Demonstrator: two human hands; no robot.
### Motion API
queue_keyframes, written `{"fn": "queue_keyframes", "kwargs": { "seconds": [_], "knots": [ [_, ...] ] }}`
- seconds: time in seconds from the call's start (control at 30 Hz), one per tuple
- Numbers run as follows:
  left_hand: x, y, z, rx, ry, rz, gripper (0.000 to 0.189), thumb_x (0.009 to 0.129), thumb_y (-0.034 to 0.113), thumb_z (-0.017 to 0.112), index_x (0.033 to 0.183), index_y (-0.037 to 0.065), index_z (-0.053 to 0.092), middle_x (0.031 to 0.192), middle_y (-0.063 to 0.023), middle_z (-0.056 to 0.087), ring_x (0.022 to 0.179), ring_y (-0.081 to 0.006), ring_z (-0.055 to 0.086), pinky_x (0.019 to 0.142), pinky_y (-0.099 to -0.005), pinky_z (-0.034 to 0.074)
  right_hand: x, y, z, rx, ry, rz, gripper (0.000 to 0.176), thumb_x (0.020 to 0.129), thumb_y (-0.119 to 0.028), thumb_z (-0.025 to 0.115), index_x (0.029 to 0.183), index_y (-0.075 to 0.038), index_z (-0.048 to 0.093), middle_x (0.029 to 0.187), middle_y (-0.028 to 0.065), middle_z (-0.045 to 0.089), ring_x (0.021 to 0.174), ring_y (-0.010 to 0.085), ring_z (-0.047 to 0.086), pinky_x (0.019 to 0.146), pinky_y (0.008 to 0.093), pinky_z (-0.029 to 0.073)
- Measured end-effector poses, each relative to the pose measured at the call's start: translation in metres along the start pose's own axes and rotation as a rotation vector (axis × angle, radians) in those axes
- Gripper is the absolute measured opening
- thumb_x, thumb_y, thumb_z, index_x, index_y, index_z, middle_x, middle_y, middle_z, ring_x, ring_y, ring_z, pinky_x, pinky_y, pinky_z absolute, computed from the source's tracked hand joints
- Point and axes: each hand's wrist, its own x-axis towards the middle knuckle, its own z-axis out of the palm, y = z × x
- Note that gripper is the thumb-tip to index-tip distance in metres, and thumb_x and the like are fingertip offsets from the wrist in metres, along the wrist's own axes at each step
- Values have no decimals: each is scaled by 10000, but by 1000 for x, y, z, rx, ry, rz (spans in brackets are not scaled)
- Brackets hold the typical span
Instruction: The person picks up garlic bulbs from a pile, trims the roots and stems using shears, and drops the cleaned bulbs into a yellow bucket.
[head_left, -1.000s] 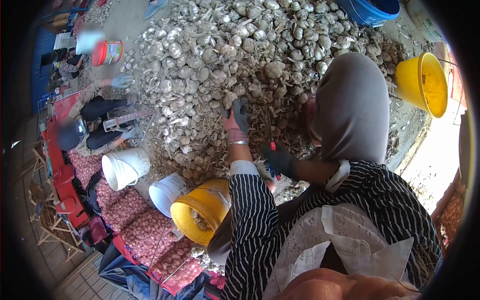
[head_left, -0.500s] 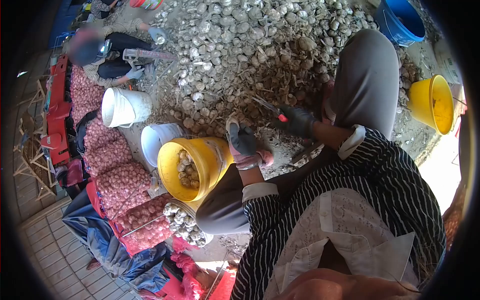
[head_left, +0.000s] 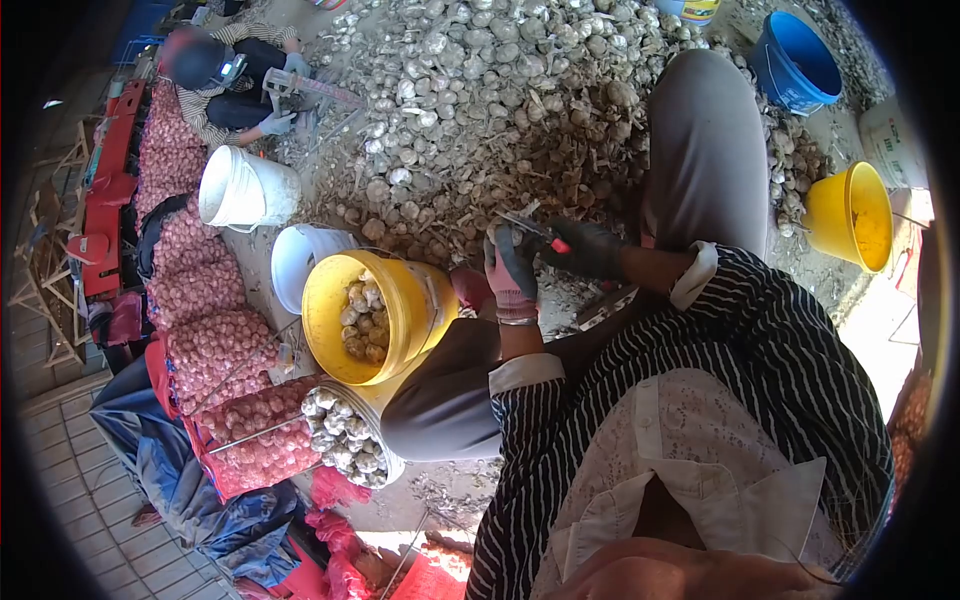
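Sitting on littered floor (head_left: 430,495) by the garlic heap (head_left: 450,90), yellow bucket (head_left: 322,325) at left knee (head_left: 430,415), sacks (head_left: 215,355) beyond, gripping snips (head_left: 527,224) in right hand (head_left: 588,252), bulb (head_left: 516,236) in left hand (head_left: 512,268)

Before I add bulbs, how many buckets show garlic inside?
2: the yellow bucket by the left knee and the pale-rimmed bucket beside it. Other buckets' insides show only partly; more may be hidden.
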Motion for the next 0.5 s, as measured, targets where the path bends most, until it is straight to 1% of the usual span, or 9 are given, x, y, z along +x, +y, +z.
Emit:
{"fn": "queue_keyframes", "kwargs": {
  "seconds": [0.17, 0.2, 0.27, 0.33, 0.37, 0.4, 0.43, 0.47, 0.5],
  "knots": [
    [3, -24, 10, -752, 63, -342, 240, 909, 160, 516, 1101, 17, 494, 959, -103, 595, 925, -216, 632, 752, -328, 539, 3, -2, -2, 33, 1, 19, 389, 830, -398, 624, 1049, -83, 554, 913, 206, 631, 882, 382, 618, 763, 440, 479],
    [5, -11, 5, -755, 60, -348, 240, 909, 160, 516, 1101, 17, 494, 959, -103, 595, 925, -216, 632, 752, -328, 539, 5, 0, -4, 11, -9, 61, 362, 833, -390, 621, 1005, -75, 572, 880, 194, 635, 870, 358, 627, 765, 435, 481],
    [20, 25, -27, -1202, 175, -507, 309, 877, 214, 595, 1106, 17, 528, 980, -112, 627, 957, -229, 628, 810, -331, 540, 7, 6, -8, -9, -14, 110, 340, 836, -383, 618, 960, -68, 591, 848, 181, 638, 858, 333, 637, 768, 430, 484],
    [30, 16, -57, -1606, 419, -145, 421, 856, 388, 630, 1101, 58, 542, 998, -57, 632, 856, -199, 621, 697, -348, 489, 10, 18, -1, 328, 25, 226, 310, 841, -364, 611, 878, -56, 609, 727, 132, 620, 699, 244, 632, 659, 397, 496],
    [30, 40, -79, -1671, 566, -94, 421, 855, 382, 630, 1109, 56, 547, 983, -53, 625, 877, -197, 613, 727, -319, 490, 12, 23, -1, 330, 25, 235, 310, 841, -364, 611, 878, -56, 609, 727, 132, 620, 699, 244, 632, 659, 397, 496],
    [30, 66, -98, -1729, 715, -43, 422, 854, 375, 630, 1117, 55, 552, 968, -48, 619, 899, -194, 605, 756, -289, 492, 15, 29, 0, 502, 19, 295, 301, 844, -357, 610, 867, -58, 606, 692, 105, 602, 629, 204, 598, 593, 375, 480],
    [33, 71, -107, -1725, 719, -57, 422, 854, 375, 630, 1117, 55, 552, 968, -48, 619, 899, -194, 605, 756, -289, 492, 17, 34, 1, 676, 11, 358, 291, 846, -351, 608, 856, -60, 602, 658, 78, 584, 558, 164, 565, 527, 353, 464],
    [35, 74, -115, -1727, 705, -13, 459, 851, 371, 632, 1159, 45, 533, 1028, -61, 609, 966, -194, 591, 825, -294, 489, 19, 40, 4, 679, 5, 370, 291, 846, -351, 608, 856, -60, 602, 658, 78, 584, 558, 164, 565, 527, 353, 464],
    [37, 75, -117, -1727, 693, 37, 498, 848, 366, 634, 1201, 35, 513, 1089, -74, 599, 1032, -193, 577, 895, -299, 487, 24, 46, 3, 780, 96, 468, 283, 848, -344, 612, 835, -63, 595, 644, 65, 574, 522, 165, 547, 486, 343, 443]
  ]
}}
